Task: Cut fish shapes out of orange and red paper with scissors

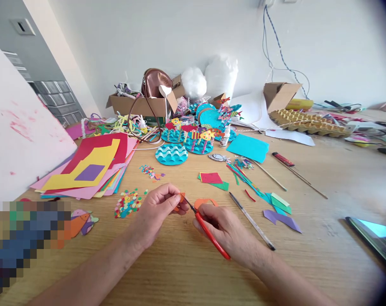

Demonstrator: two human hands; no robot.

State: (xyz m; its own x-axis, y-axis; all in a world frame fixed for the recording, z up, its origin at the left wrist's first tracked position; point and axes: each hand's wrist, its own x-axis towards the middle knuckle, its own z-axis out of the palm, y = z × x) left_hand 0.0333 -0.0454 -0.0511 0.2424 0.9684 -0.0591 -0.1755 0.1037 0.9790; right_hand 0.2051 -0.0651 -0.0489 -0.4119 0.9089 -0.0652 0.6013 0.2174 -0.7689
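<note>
Red-handled scissors (212,240) sit in my right hand (223,223), fingers closed through the grips, blades pointing up and left. Between the thumb and fingers of my left hand (164,202) is a small piece of orange paper (182,197). The blade tips meet this piece; whether they are parted I cannot tell. Just behind my right hand lies an orange paper offcut (201,201), partly covered by the fingers. Left of my left hand is a spread of multicoloured paper dots (128,203). A clear pen (252,221) lies to the right of my right hand.
Stacked coloured paper (91,165) lies at left, near cut paper fish (80,223). Blue wavy discs (171,154), a glue bottle (225,137) and a turquoise sheet (248,147) stand farther back. Right are paper scraps (282,220), a cutter (282,159) and a phone (373,238).
</note>
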